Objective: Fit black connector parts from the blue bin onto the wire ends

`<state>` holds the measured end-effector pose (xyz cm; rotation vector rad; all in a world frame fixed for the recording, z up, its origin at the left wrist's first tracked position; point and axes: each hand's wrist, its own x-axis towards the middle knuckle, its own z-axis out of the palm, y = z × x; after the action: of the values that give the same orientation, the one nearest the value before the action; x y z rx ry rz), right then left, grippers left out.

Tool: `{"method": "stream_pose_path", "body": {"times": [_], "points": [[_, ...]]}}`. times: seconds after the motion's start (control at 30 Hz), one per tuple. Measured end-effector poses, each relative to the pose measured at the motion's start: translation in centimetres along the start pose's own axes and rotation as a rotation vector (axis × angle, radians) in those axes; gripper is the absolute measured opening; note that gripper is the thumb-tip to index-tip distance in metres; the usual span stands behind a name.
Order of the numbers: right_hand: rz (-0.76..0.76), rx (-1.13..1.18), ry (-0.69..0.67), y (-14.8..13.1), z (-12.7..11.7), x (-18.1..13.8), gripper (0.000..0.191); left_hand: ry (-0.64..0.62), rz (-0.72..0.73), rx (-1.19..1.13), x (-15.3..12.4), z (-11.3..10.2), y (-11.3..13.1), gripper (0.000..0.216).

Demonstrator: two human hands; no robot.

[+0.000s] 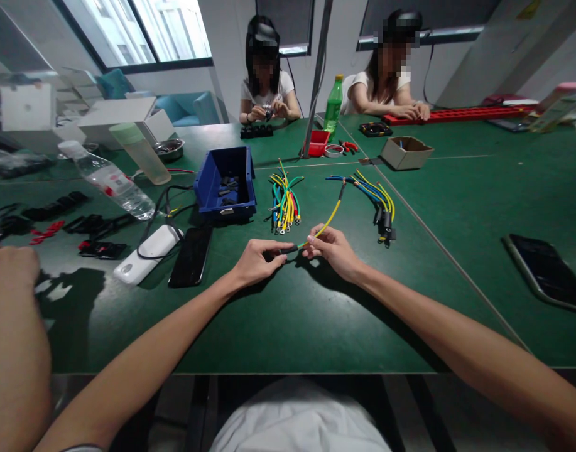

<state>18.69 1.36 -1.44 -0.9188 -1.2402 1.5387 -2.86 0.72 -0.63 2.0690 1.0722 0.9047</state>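
**Two hands on one yellow wire**

Closest to us is our white shirt (pixel 299 420) at the table's edge. From there both our bare forearms reach out over the green table (pixel 288 326). Our left hand (pixel 254 262) is closed in a pinch on a short black piece (pixel 289 250) at the near end of a yellow wire (pixel 329 220). Our right hand (pixel 332 248) grasps the same wire just beside it, thumb and fingertips shut round it. The wire lifts clear of the tabletop and curves away from us.

Beyond the hands lies a bundle of coloured wires (pixel 284 201), with a second bundle (pixel 375 194) to its right, near the wire's far end. A blue bin (pixel 226 182) stands left of the first bundle. Nearer us on the left are a black phone (pixel 191 256) and a white power bank (pixel 149 254), side by side. A bare arm (pixel 14 351) that is not ours fills the left edge. Two people (pixel 269 94) sit across the table, hands busy.
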Motion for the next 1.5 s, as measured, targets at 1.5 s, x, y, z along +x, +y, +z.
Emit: {"method": "stream_pose_path", "body": {"times": [1.5], "points": [[0.023, -0.073, 0.083, -0.16, 0.72, 0.08, 0.039, -0.033, -0.046, -0.039, 0.15, -0.02, -0.01, 0.032]]}}
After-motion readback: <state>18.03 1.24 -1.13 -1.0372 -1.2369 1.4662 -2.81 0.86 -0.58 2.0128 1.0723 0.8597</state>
